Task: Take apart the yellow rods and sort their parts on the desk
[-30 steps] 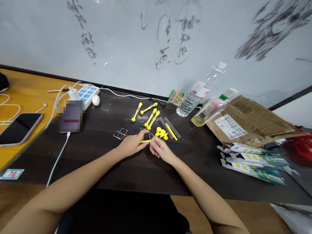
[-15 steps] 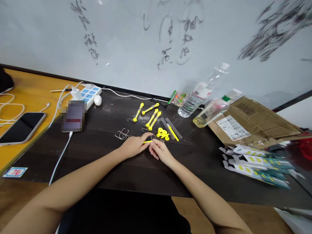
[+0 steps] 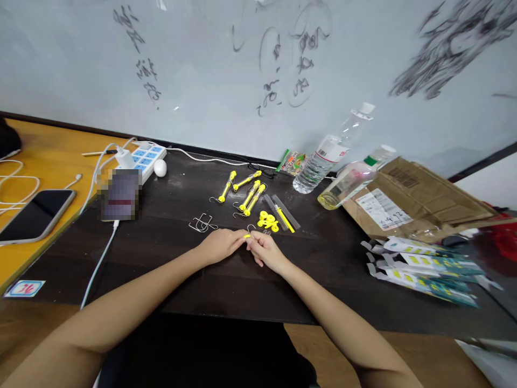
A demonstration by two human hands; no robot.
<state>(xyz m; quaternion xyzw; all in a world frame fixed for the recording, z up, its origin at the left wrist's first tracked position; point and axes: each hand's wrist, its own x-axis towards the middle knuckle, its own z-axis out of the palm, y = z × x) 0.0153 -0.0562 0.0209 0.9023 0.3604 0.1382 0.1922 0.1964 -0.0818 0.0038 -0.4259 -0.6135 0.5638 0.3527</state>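
Both my hands meet over the dark table, fingertips close together. My left hand (image 3: 220, 246) is closed on a thin yellow stick (image 3: 246, 236), mostly hidden by the fingers. Pinched in my right hand (image 3: 267, 251) is a thin metal wire hook (image 3: 251, 227), its curve rising above the fingertips by the stick's end. Beside the left hand lie bent metal wires (image 3: 202, 222). Yellow plastic caps (image 3: 267, 221) sit just beyond the right hand, near two clear tubes (image 3: 290, 212), with another yellow stick (image 3: 285, 219) among them. Farther back are several yellow-capped tubes (image 3: 228, 187) with wire hooks.
A water bottle (image 3: 319, 164), a bottle with yellow liquid (image 3: 343, 186) and a cardboard box (image 3: 420, 199) stand at the right, with opened cartons (image 3: 428, 269) in front. On the left are a power strip (image 3: 147, 157), a blurred-out device (image 3: 120, 195), cables and a phone (image 3: 38, 213).
The yellow stick shows less between my hands, and the left fingers sit higher up, nearer the hook. The whole view has shifted slightly; the things on the table have stayed put.
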